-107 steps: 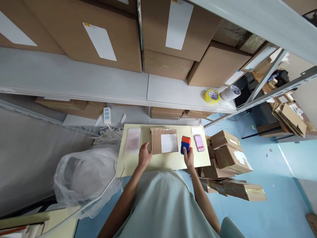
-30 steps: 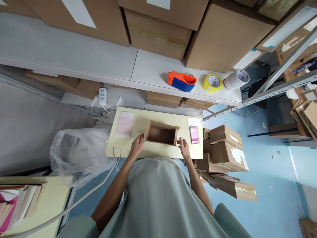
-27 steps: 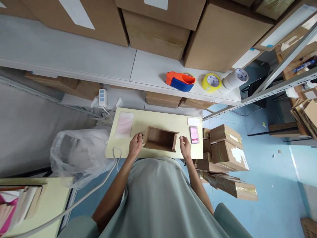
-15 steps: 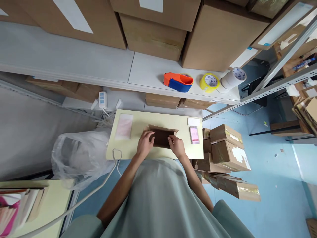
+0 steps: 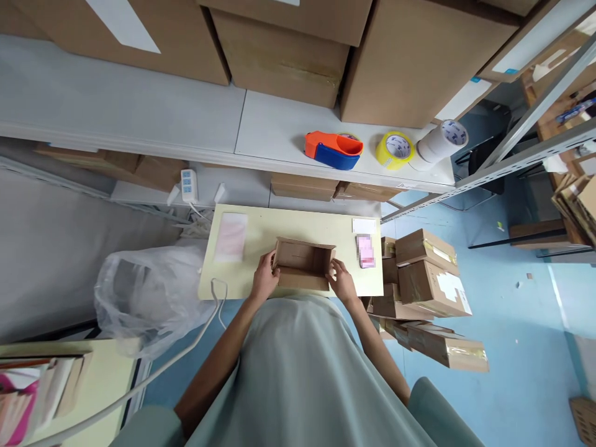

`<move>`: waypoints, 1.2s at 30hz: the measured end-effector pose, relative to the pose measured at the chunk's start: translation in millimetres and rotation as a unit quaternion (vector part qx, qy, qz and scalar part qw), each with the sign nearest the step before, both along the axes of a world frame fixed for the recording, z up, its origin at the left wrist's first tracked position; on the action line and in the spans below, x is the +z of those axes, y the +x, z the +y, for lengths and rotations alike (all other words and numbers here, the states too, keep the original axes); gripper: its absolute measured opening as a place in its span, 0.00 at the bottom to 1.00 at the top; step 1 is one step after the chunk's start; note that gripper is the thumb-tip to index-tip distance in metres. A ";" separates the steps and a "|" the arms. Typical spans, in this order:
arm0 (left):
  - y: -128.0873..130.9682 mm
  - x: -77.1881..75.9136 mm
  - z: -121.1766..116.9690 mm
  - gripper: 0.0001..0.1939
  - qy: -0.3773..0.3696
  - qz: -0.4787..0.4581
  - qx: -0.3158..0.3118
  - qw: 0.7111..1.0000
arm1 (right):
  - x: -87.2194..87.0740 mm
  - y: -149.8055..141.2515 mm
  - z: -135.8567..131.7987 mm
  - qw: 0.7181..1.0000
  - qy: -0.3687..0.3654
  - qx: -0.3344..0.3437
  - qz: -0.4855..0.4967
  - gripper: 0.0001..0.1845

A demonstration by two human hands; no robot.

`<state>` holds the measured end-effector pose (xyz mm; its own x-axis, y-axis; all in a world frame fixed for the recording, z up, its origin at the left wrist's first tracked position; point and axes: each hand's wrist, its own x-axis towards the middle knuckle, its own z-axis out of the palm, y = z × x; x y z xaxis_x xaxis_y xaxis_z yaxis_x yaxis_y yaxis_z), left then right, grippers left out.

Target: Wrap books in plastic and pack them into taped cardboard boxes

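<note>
A small brown cardboard box (image 5: 302, 280) stands with its top open at the near edge of the cream table (image 5: 261, 223). My left hand (image 5: 265, 277) grips its left end, fingers curled round the wall. At the right end my right hand (image 5: 342, 280) holds the other short side, fingers closed on the cardboard. The inside of the box shows bare cardboard. Right of it lie a pink packet (image 5: 365, 251), partly blurred, and a white card (image 5: 364, 225). A pale pink sheet (image 5: 231, 237) rests on the table's left part.
On the grey shelf (image 5: 186, 118) ahead are an orange-and-blue tape dispenser (image 5: 334, 150), a yellow tape roll (image 5: 395, 150) and white rolls (image 5: 442, 141). Taped cartons (image 5: 435, 287) stack up at right. A clear plastic bag (image 5: 149, 292) and a white cable (image 5: 186, 357) are at left.
My hands have moved from the box's upper rim and inner edges outward to its two ends. The box has tilted, so its inside and front wall show more.
</note>
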<state>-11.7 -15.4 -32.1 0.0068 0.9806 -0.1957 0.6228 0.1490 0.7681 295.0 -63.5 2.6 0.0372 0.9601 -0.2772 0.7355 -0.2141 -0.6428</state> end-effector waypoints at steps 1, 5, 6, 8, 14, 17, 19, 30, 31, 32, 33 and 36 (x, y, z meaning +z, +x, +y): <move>0.7 -1.6 3.1 0.34 -0.002 0.000 -0.002 1.000 | -2.9 -2.3 -0.5 1.000 -0.002 0.004 -0.003 0.27; -0.3 -3.2 18.3 0.33 -0.011 0.001 -0.013 1.000 | -8.7 -7.8 5.0 1.000 0.008 -0.002 -0.005 0.29; -0.1 -3.1 22.1 0.33 -0.011 0.005 -0.013 1.000 | -8.9 -8.1 8.3 1.000 0.015 -0.005 -0.003 0.29; 1.9 -2.9 29.1 0.34 -0.006 0.011 -0.007 1.000 | -8.2 -7.7 16.7 1.000 0.028 -0.008 0.006 0.29; 13.6 -3.8 41.3 0.35 0.019 -0.003 0.023 1.000 | -5.4 -4.8 42.2 0.999 0.035 -0.029 -0.003 0.28; 16.7 -3.8 44.6 0.33 0.003 -0.024 0.045 0.999 | -3.2 -5.1 46.3 0.999 0.017 -0.046 -0.005 0.27; 14.6 -3.3 49.4 0.29 -0.020 -0.054 0.061 0.996 | 0.5 -5.9 45.4 0.998 0.021 -0.059 0.001 0.25; -97.1 -31.9 119.3 0.25 -0.045 0.036 0.206 0.977 | 55.7 -27.7 32.6 0.988 0.091 -0.123 -0.001 0.30; -106.9 -36.6 122.8 0.28 -0.058 0.059 0.212 0.974 | 60.9 -32.6 30.7 0.988 0.092 -0.121 -0.001 0.30; -114.9 -40.5 125.3 0.29 -0.079 0.082 0.211 0.971 | 65.6 -37.8 28.3 0.988 0.093 -0.120 0.000 0.30; -121.4 -43.6 127.2 0.31 -0.100 0.100 0.210 0.967 | 69.6 -43.1 25.5 0.989 0.091 -0.119 0.001 0.30; -133.4 -47.6 130.9 0.35 -0.160 0.126 0.222 0.954 | 77.3 -56.5 15.2 0.989 0.076 -0.123 -0.005 0.30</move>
<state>-145.2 115.5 -79.6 -0.4809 0.7658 -0.4270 0.6025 0.6424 0.4736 238.5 -48.3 79.9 0.2777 0.9519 -0.1294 0.6799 -0.2899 -0.6735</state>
